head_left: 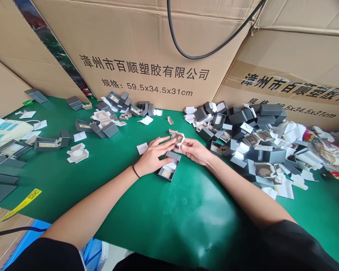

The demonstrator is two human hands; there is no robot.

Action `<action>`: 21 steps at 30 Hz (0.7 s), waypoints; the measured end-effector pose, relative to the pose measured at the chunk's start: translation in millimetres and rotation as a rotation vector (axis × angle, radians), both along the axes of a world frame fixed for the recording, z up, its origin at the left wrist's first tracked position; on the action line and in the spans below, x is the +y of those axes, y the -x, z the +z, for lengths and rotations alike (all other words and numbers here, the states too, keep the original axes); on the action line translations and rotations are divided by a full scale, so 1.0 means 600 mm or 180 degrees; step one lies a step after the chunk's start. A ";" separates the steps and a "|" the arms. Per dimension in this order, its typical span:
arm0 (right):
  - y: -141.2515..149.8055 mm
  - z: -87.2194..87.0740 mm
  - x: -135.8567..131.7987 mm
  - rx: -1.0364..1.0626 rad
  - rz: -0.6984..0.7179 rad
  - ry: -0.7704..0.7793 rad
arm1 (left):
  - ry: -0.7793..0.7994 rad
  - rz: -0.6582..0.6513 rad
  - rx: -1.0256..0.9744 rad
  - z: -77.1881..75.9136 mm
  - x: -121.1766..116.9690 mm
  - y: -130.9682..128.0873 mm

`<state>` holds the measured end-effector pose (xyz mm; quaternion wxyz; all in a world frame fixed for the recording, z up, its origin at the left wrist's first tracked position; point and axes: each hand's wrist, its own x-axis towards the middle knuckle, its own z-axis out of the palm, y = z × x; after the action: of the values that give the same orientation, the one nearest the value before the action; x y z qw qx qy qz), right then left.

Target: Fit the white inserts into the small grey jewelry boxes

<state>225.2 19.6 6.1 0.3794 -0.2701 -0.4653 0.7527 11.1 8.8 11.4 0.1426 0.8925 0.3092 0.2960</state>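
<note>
Both hands meet over the middle of the green table (169, 222). My left hand (153, 156) and my right hand (194, 150) together pinch a small white folded cardboard insert (179, 140) between their fingertips. A small open grey gift box (169, 166) lies just below the hands, its tray showing a pale card inside. My left wrist wears a thin black band.
A big heap of grey boxes and white inserts (257, 143) fills the right side. More open grey boxes (49, 143) are scattered on the left and at the back. Large printed cardboard cartons (141, 49) wall off the far edge. A black cable (183, 52) hangs down.
</note>
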 end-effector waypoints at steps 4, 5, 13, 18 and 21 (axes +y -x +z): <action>0.000 0.000 0.001 -0.0006 -0.0008 0.0029 | 0.0124 0.0001 0.0057 -0.001 0.000 0.000; 0.000 0.000 0.001 -0.0013 -0.0017 0.0031 | 0.0128 0.0005 0.0056 -0.002 0.000 -0.001; 0.001 -0.008 0.001 0.0069 -0.0179 0.0133 | -0.0038 0.0206 -0.0081 -0.003 0.000 0.001; 0.008 -0.001 -0.003 0.0007 -0.0322 0.0188 | 0.0054 0.0151 -0.0094 0.002 -0.002 -0.002; 0.012 0.003 -0.004 -0.0025 -0.0424 0.0242 | 0.0108 0.0104 -0.0084 0.002 -0.003 -0.003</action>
<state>218.0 17.1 7.9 0.4163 -0.3177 -0.4189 0.7418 13.0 7.2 12.8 0.1569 0.8807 0.3268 0.3048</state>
